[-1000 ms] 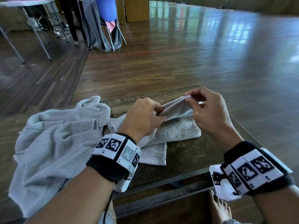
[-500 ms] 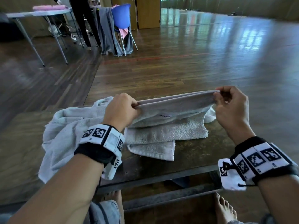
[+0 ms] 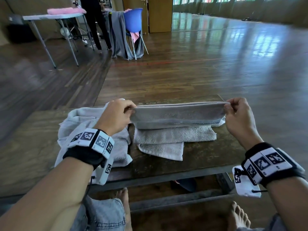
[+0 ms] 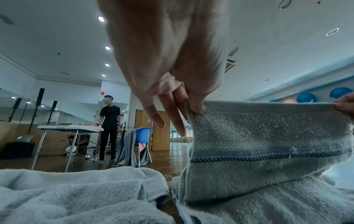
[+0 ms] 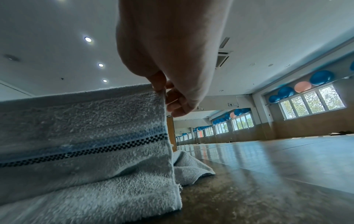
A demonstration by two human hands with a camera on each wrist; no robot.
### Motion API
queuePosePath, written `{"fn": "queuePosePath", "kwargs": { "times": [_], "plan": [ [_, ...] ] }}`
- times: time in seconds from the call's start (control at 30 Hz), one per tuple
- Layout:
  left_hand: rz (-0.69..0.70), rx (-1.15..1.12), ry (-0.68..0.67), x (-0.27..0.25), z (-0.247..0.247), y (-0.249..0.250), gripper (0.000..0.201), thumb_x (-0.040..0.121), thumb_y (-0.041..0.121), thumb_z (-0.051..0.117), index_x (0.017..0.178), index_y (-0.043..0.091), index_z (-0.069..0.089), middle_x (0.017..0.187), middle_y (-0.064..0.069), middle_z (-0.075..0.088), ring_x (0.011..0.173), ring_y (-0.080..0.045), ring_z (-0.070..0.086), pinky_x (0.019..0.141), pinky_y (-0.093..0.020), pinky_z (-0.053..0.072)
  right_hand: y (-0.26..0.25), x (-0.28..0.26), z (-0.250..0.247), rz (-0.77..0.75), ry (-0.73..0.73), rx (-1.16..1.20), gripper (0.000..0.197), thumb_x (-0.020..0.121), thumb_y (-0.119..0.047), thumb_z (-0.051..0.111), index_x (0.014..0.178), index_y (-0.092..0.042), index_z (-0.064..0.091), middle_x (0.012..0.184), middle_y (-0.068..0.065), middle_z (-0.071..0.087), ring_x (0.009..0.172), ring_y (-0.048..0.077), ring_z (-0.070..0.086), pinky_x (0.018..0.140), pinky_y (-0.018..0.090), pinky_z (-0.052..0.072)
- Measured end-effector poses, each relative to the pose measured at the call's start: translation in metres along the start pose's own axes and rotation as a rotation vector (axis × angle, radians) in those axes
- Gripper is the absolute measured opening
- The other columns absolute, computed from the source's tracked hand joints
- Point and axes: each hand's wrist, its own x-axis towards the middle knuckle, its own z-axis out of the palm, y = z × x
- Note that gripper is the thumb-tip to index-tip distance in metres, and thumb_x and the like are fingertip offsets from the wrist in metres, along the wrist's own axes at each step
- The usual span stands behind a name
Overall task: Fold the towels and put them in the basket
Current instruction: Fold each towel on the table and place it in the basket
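A low, dark wooden table (image 3: 208, 157) stands on a polished wood floor (image 3: 200, 72). Two things lie directly on its top. On the left is a crumpled pale grey towel (image 3: 80, 124), spread loosely toward the near edge. Just beside it, at the centre, a partly folded grey towel (image 3: 173, 135) rests in flat layers, its upper part raised off the table.

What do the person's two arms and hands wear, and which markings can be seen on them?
Both forearms are bare, with no sleeves and no gloves on the left hand or the right hand. Each wrist carries a black wristband ringed with white tiles printed with black square-pattern markers. A white camera box, also marked, hangs under each wrist, and a thin black cable runs from the left one.
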Motion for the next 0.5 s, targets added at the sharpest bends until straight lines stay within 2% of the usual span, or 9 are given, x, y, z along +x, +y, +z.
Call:
{"fn": "queuePosePath", "kwargs": {
  "times": [0.1,0.17,0.27,0.33,0.4,0.47,0.5],
  "plan": [
    [0.014,-0.04,0.016,-0.001,0.001,-0.003,0.02,0.092,0.012,0.066,0.104,0.028,0.068,0.078,0.017,0.065,0.065,0.003,0.057,0.061,-0.019,0.041,0.001,-0.002,0.001,-0.006,-0.006,0.001,0.007,0.103,-0.019,0.053,0.105,-0.023,0.048,0.088,-0.014,0.058,0.078,0.001,0.054,0.061,0.023,0.039],
    [0.005,-0.054,0.03,0.0,0.002,-0.004,0.023,0.092,0.015,0.067,0.111,0.028,0.067,0.083,0.016,0.067,0.071,0.004,0.059,0.064,-0.017,0.043,0.001,-0.002,0.001,-0.017,0.004,0.015,0.008,0.102,-0.017,0.053,0.105,-0.023,0.049,0.088,-0.014,0.06,0.077,0.0,0.055,0.062,0.022,0.039],
    [0.026,-0.036,0.029,0.003,0.003,-0.004,0.011,0.092,0.015,0.068,0.096,0.023,0.075,0.085,0.012,0.071,0.08,-0.004,0.064,0.075,-0.028,0.054,0.0,-0.001,0.0,-0.031,0.006,0.054,0.014,0.101,-0.012,0.056,0.111,-0.022,0.056,0.092,-0.012,0.065,0.08,-0.001,0.059,0.067,0.016,0.042],
    [0.005,-0.079,0.045,0.005,0.003,-0.004,0.009,0.091,0.017,0.069,0.09,0.024,0.075,0.082,0.014,0.071,0.079,-0.005,0.065,0.075,-0.027,0.054,0.0,0.0,-0.001,-0.047,0.003,0.068,0.02,0.101,-0.01,0.056,0.115,-0.022,0.063,0.098,-0.007,0.066,0.087,0.005,0.062,0.072,0.015,0.043],
    [-0.018,-0.154,0.077,0.008,0.004,-0.005,0.007,0.092,0.019,0.068,0.089,0.024,0.072,0.085,0.014,0.071,0.085,-0.003,0.065,0.079,-0.024,0.051,-0.001,0.002,-0.002,-0.079,0.03,0.072,0.02,0.102,-0.012,0.055,0.109,-0.027,0.065,0.098,-0.007,0.067,0.092,0.008,0.062,0.074,0.016,0.045],
    [-0.047,-0.235,0.097,0.01,0.003,-0.004,0.005,0.094,0.024,0.065,0.091,0.025,0.069,0.087,0.014,0.07,0.083,-0.001,0.064,0.078,-0.02,0.048,-0.006,0.002,-0.003,-0.117,0.067,0.124,0.022,0.103,-0.014,0.052,0.101,-0.035,0.06,0.093,-0.011,0.065,0.085,0.0,0.061,0.07,0.01,0.044],
    [-0.059,-0.278,0.101,0.009,0.002,-0.002,0.007,0.095,0.026,0.063,0.091,0.026,0.068,0.083,0.013,0.069,0.074,-0.003,0.062,0.071,-0.017,0.048,-0.009,0.001,-0.003,-0.137,0.078,0.16,0.023,0.103,-0.016,0.051,0.099,-0.038,0.056,0.091,-0.013,0.064,0.08,-0.005,0.06,0.068,0.007,0.044]
  ]
}}
